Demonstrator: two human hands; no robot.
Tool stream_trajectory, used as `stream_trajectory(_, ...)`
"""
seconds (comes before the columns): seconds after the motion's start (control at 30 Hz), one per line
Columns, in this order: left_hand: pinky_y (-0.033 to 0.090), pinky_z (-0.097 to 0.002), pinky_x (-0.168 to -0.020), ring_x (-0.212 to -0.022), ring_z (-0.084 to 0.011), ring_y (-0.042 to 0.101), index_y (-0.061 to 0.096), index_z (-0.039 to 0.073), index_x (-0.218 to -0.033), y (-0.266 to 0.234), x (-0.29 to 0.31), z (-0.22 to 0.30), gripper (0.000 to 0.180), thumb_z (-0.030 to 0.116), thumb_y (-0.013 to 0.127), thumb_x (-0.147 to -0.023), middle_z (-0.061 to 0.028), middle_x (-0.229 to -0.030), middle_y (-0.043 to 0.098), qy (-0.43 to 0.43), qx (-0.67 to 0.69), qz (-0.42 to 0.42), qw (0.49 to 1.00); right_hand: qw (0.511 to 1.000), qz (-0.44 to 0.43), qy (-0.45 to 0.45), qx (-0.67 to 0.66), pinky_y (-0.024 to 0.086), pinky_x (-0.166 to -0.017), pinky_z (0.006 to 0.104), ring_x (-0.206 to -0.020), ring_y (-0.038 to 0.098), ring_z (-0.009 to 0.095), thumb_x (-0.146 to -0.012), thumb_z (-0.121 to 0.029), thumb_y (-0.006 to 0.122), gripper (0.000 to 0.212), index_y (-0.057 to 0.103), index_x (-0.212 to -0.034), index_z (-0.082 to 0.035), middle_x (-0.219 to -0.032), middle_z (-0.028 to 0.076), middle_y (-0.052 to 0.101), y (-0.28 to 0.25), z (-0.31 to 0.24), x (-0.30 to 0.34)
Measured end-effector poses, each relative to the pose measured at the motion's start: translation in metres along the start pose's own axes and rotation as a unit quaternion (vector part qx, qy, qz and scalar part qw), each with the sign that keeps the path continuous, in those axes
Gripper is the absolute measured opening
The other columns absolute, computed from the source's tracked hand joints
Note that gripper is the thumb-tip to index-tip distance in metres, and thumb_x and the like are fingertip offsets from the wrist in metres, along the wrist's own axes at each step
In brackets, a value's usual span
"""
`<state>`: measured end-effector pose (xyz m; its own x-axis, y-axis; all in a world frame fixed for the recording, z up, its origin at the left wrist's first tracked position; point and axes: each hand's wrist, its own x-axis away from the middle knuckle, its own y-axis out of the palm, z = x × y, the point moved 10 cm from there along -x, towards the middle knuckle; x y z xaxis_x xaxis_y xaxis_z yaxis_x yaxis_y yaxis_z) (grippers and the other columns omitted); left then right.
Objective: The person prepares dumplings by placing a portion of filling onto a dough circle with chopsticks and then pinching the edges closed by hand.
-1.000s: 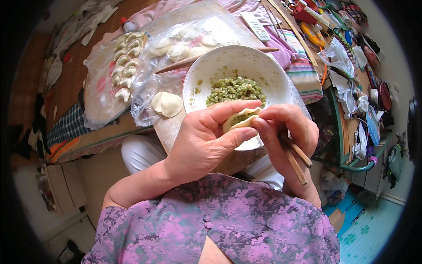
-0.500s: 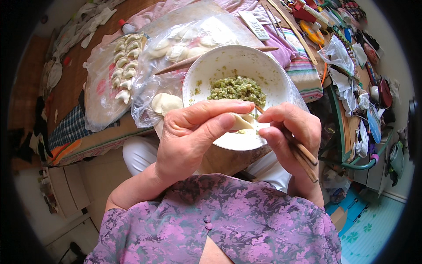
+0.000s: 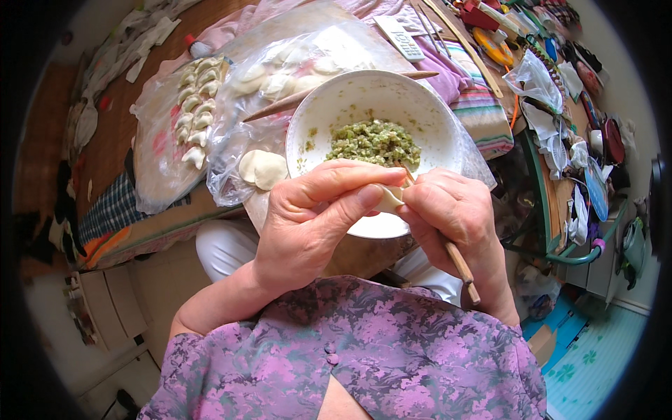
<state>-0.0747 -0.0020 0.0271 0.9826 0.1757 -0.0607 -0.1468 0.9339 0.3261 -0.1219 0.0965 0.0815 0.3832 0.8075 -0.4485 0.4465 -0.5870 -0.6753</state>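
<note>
My left hand pinches a folded dumpling between thumb and fingers, above the near rim of a white bowl. At the dumpling's other end, my right hand presses its edge with thumb and forefinger. That same hand keeps wooden chopsticks tucked in its grip, their thick ends pointing back toward me. Chopped green filling lies in the bowl. Round dough wrappers overlap beside the bowl, left of it. My fingers hide much of the dumpling.
Rows of shaped dumplings rest on a plastic-covered board at the left. More pale dough pieces lie under clear plastic behind the bowl. A tapered rolling pin runs behind the bowl. A white keypad handset lies farther back; clutter fills the right-hand table.
My right hand has moved left and closed on the dumpling's edge; before, its thumb and fingers were apart from it. The chopsticks have swung with the hand.
</note>
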Motion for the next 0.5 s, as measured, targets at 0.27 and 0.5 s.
stream_trajectory(0.27,0.048,-0.0260,-0.085,-0.096,-0.0155,0.059,0.066,-0.003,-0.111,0.003,0.001,0.022,0.022,0.003,0.057,-0.092,-0.0112,-0.105,0.062,0.087,-0.160,-0.031,0.983,0.999,-0.012,0.010,-0.039,0.042,-0.051,0.0366,-0.056,0.055,0.026,-0.081,-0.035,0.070,0.034,0.054,-0.071,-0.006,-0.062,0.009,0.052,-0.005,0.006,0.000)
stream_trajectory(0.5,0.049,-0.0234,-0.082,-0.092,-0.0138,0.058,0.065,-0.002,-0.115,0.006,-0.001,0.011,0.027,-0.003,0.060,-0.088,-0.0098,-0.103,0.060,0.054,-0.171,-0.038,0.983,0.999,0.006,-0.038,0.000,0.044,-0.052,0.0360,-0.059,0.057,0.025,-0.075,-0.015,0.071,0.023,0.050,-0.069,-0.007,-0.066,0.006,0.054,0.003,0.000,0.002)
